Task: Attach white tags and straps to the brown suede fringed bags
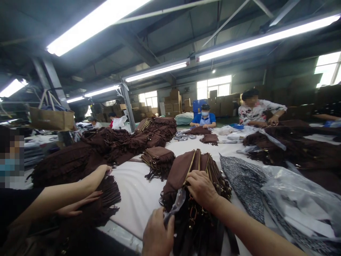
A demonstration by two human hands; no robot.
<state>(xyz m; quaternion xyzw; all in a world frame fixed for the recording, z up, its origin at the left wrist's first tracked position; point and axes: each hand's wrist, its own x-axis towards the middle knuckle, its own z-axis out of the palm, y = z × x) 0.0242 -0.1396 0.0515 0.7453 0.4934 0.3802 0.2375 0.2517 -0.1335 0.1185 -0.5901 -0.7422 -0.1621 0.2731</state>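
Note:
A stack of brown fringed bags (178,170) with gold zippers stands on the white table in front of me. My right hand (202,188) lies on the near side of the stack, its fingers curled over a zippered edge of one bag. Below it, my left hand (158,233) grips a narrow grey strip in clear plastic (178,203), whose far end reaches up to the bags near my right fingers. Metal clasps and dark fringe hang down between my hands. What the strip's lower end looks like is hidden in my left hand.
A smaller pile of fringed bags (160,160) sits just beyond. Large brown heaps (106,145) fill the left side, where a co-worker's hands (80,202) press on fringe. Grey knit fabric (242,185) and clear plastic (306,199) lie at right. Co-workers sit across the table.

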